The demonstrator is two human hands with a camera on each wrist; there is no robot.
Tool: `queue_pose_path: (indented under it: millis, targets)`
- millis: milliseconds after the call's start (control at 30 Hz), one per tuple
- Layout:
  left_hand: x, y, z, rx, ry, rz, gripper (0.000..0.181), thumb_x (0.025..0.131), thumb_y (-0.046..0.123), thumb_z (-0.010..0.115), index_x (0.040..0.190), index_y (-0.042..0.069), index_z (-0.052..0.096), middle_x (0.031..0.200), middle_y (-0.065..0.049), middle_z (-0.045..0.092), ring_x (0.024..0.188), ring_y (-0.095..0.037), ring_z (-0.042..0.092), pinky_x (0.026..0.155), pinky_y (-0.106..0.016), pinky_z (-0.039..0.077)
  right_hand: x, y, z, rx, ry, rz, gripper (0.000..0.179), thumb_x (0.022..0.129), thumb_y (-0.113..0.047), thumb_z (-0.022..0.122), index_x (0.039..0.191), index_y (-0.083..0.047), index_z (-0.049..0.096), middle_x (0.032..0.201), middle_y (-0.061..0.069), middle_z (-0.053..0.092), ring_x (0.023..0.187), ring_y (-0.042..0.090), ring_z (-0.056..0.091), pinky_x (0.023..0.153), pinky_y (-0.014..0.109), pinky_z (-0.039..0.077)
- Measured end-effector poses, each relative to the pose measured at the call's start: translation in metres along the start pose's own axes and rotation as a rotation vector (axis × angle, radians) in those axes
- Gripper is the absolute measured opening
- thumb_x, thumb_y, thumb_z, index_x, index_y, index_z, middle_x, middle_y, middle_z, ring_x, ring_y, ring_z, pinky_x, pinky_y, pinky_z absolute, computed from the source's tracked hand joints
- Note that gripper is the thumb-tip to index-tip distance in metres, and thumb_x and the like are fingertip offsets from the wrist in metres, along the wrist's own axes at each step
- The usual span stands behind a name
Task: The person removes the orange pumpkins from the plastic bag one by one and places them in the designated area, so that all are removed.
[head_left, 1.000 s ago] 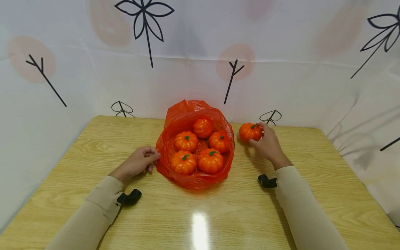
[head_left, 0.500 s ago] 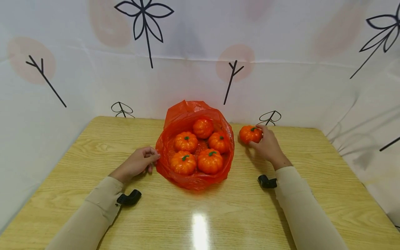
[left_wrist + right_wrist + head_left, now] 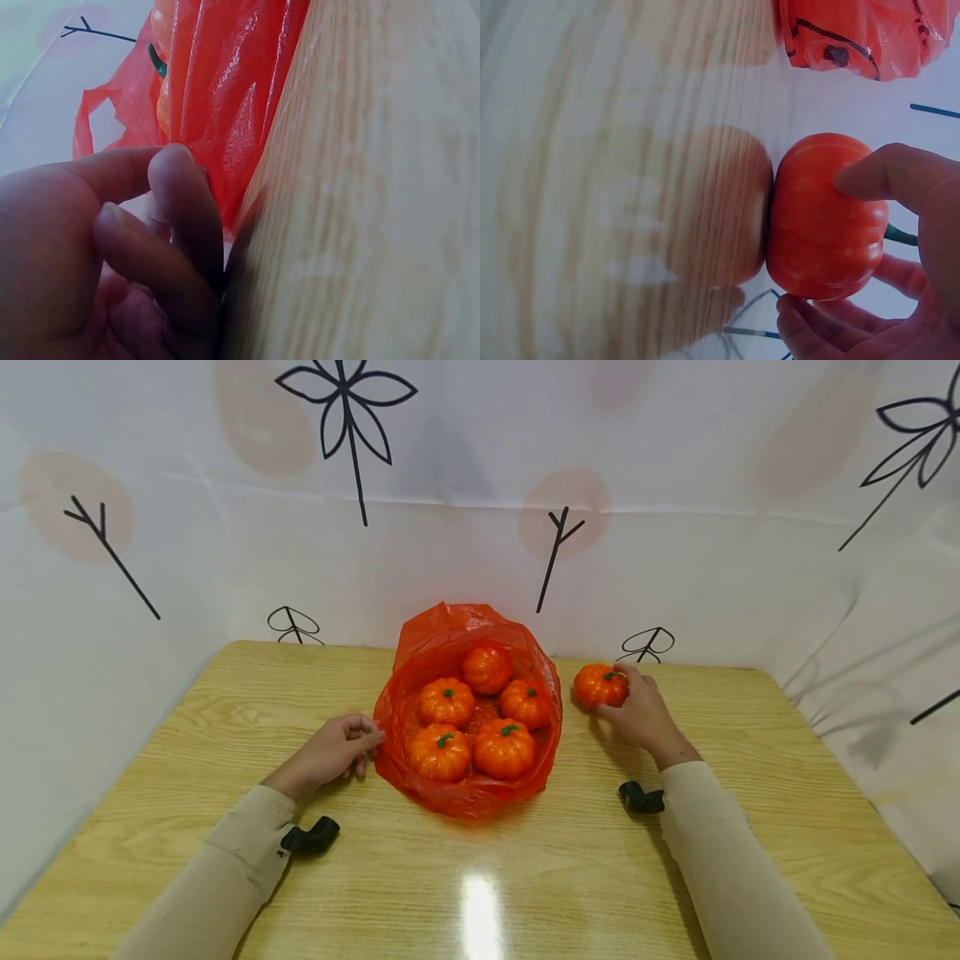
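Observation:
A red plastic bag stands with its mouth wide, several small orange pumpkins with green stems inside it. At its left side my left hand pinches the bag's edge between thumb and curled fingers; the left wrist view shows the fingertips at the red plastic. To the right of the bag, my right hand holds another pumpkin, thumb on one side and fingers on the other. In the right wrist view this pumpkin sits against the tabletop, its green stem pointing up from it.
The wooden table has a glossy top. A white cloth wall with printed plants rises directly behind it, close to the bag and the right-hand pumpkin. Black wrist pieces stick out from both sleeves.
The pumpkin in my right hand has come down slightly, together with the hand. My left hand and the bag stay where they were.

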State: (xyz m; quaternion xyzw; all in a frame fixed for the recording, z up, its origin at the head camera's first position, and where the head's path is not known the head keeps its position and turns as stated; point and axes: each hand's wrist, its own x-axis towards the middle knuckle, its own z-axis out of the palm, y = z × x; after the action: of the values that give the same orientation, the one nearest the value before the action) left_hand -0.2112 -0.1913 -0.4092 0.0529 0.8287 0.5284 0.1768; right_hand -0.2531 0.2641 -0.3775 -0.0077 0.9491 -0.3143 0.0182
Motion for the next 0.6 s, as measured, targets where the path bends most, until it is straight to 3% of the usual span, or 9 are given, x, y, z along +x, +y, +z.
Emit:
queue_pose_path:
  millis: [600]
  targets:
    - [-0.0018,0.0015,0.0002,0.003,-0.007,0.010,0.030,0.103,0.035,0.058,0.108,0.005,0.057,0.089,-0.006,0.060,0.060,-0.016,0.058,0.052,-0.027,0.046,-0.0005,-0.0011,0.0011,-0.016,-0.007,0.002,0.078,0.093,-0.016,0.062,0.155,0.002,0.020,0.146,0.039,0.029,0.132,0.054,0.038,0.111,0.068,0.033]
